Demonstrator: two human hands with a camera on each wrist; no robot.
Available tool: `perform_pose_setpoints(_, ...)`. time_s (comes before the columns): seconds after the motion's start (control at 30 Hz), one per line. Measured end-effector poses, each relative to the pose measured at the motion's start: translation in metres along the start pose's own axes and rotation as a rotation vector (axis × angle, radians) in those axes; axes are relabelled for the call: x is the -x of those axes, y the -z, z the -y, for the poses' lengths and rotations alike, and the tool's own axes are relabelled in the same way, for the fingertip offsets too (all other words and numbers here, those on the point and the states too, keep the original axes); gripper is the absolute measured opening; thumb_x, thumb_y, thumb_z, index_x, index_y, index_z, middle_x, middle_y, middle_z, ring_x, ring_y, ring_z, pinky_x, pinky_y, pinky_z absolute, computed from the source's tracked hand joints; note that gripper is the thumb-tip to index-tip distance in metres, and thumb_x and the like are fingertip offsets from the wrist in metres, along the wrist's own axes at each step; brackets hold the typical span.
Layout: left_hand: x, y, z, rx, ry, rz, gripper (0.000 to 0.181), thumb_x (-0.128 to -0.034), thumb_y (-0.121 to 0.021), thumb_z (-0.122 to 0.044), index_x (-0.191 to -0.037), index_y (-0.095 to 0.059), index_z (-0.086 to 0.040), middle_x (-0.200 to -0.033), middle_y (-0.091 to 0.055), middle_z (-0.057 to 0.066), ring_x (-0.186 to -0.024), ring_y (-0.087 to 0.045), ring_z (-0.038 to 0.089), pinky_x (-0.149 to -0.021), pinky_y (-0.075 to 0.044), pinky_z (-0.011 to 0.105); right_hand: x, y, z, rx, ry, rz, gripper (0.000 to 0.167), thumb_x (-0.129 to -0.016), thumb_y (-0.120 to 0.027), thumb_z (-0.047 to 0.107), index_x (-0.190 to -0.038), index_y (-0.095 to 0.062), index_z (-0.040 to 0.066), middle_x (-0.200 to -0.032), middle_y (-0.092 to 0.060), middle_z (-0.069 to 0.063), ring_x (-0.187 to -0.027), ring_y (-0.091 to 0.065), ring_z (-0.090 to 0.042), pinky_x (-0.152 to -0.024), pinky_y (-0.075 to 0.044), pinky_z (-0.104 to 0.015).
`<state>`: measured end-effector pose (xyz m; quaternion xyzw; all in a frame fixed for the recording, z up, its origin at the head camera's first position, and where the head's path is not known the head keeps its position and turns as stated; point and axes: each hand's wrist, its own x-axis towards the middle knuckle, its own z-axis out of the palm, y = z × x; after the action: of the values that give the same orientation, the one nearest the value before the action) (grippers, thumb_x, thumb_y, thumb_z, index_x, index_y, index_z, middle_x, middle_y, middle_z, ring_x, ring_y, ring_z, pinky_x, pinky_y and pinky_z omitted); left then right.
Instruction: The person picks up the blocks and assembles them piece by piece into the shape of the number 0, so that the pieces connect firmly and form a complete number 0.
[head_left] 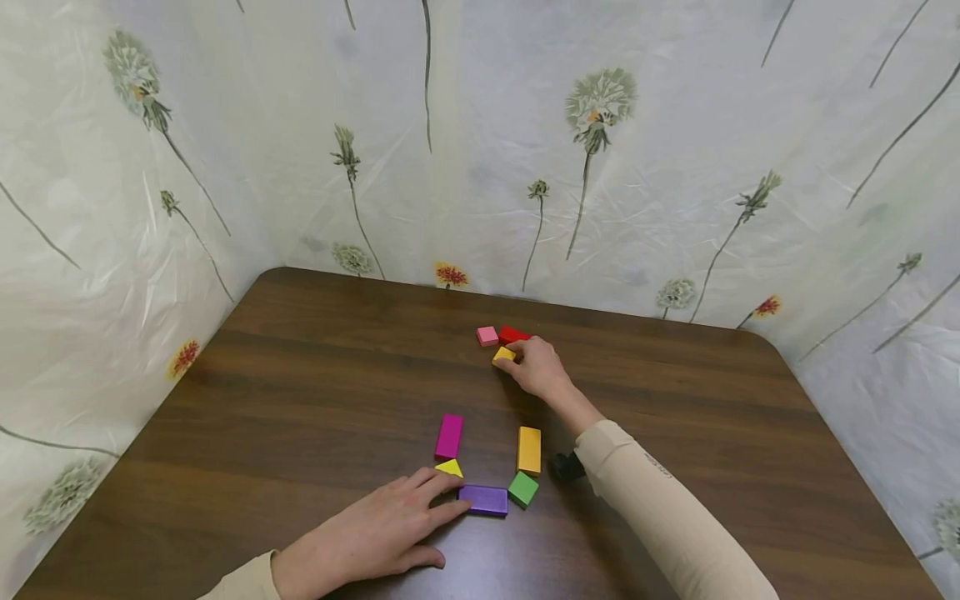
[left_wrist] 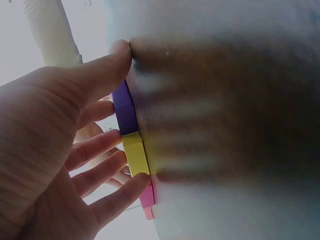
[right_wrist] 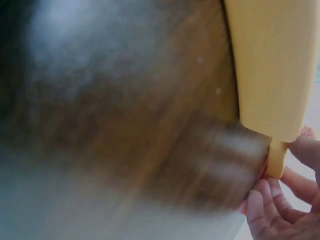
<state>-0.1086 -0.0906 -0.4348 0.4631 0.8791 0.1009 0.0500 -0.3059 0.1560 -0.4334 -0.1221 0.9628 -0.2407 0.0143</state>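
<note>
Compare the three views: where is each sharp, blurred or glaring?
Head view: the purple block is crisp, with a pale sheen on the table just below it; left wrist view: the left hand is fairly clear against near-white glare, the table blurred; right wrist view: the table is blurred too, with a pale patch at upper left.

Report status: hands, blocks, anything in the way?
Right hand pinches small yellow-orange block. Left hand, fingers extended, at purple block. Red block and pink block just beyond the pinched one; may crowd fingers.
</note>
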Motion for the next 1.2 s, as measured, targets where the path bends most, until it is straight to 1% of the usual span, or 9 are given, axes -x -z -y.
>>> perform_pose_setpoints(0.17, -0.001, 0.000, 0.000, -0.005, -0.005, -0.003, 0.061, -0.0897, -0.066, -0.049, -0.141, -0.054, -0.020, -0.143, -0.043, 0.002, -0.126, -0.043, 0.018, -0.097, -0.047, 0.038, 0.002, 0.000, -0.001, -0.014, 0.005, -0.019, 0.041, -0.090, -0.073, 0.026, -0.122, -0.066, 0.001, -0.101, -0.061, -0.012, -0.092, -0.052, -0.026, -0.081, -0.047, -0.040)
perform_pose_setpoints(0.33, 0.000, -0.001, 0.000, -0.010, -0.016, -0.014, 0.060, -0.0903, -0.066, -0.049, -0.141, -0.054, -0.019, -0.143, -0.043, 0.002, -0.126, -0.043, 0.018, -0.097, -0.046, 0.038, 0.006, -0.001, -0.002, -0.039, -0.004, -0.021, 0.040, -0.090, -0.073, 0.025, -0.121, -0.062, 0.003, -0.105, -0.064, -0.012, -0.093, -0.056, -0.026, -0.083, -0.049, -0.041)
perform_pose_setpoints(0.53, 0.000, -0.001, 0.000, -0.003, -0.013, -0.015, 0.060, -0.0905, -0.065, -0.049, -0.141, -0.054, -0.020, -0.143, -0.043, 0.002, -0.126, -0.043, 0.018, -0.097, -0.047, 0.038, 0.009, 0.001, -0.006, -0.133, -0.022, -0.014, 0.033, -0.090, -0.073, 0.022, -0.117, -0.064, 0.006, -0.104, -0.065, -0.012, -0.095, -0.059, -0.026, -0.083, -0.051, -0.040)
perform_pose_setpoints(0.73, 0.000, -0.001, 0.000, 0.008, -0.009, -0.010, 0.059, -0.0910, -0.064, -0.049, -0.142, -0.053, -0.020, -0.144, -0.043, 0.002, -0.126, -0.043, 0.018, -0.096, -0.047, 0.039, 0.013, 0.005, -0.013, -0.211, -0.030, -0.033, 0.026, -0.090, -0.073, 0.019, -0.112, -0.068, 0.007, -0.101, -0.066, -0.010, -0.092, -0.061, -0.025, -0.078, -0.053, -0.038)
perform_pose_setpoints(0.9, 0.000, 0.000, 0.001, 0.015, -0.009, -0.005, 0.060, -0.0910, -0.064, -0.049, -0.142, -0.053, -0.020, -0.144, -0.042, 0.002, -0.126, -0.042, 0.018, -0.096, -0.047, 0.039, 0.019, 0.009, -0.016, -0.277, -0.036, -0.018, 0.023, -0.091, -0.072, 0.020, -0.111, -0.070, 0.010, -0.107, -0.068, -0.009, -0.097, -0.063, -0.024, -0.080, -0.053, -0.036)
perform_pose_setpoints(1.03, 0.000, -0.001, 0.001, 0.011, -0.018, -0.014, 0.060, -0.0910, -0.064, -0.050, -0.142, -0.053, -0.020, -0.144, -0.042, 0.002, -0.126, -0.043, 0.018, -0.096, -0.047, 0.039, 0.025, 0.013, -0.019, -0.318, -0.024, -0.004, 0.024, -0.091, -0.071, 0.021, -0.112, -0.069, 0.010, -0.111, -0.068, -0.010, -0.102, -0.064, -0.025, -0.084, -0.052, -0.038)
perform_pose_setpoints(1.2, 0.000, -0.001, 0.001, 0.000, -0.024, -0.029, 0.060, -0.0905, -0.065, -0.049, -0.141, -0.053, -0.019, -0.143, -0.043, 0.003, -0.126, -0.043, 0.019, -0.096, -0.047, 0.039, 0.034, 0.017, -0.021, -0.353, -0.019, 0.024, 0.026, -0.092, -0.070, 0.021, -0.115, -0.068, 0.009, -0.113, -0.067, -0.010, -0.104, -0.063, -0.026, -0.087, -0.052, -0.038)
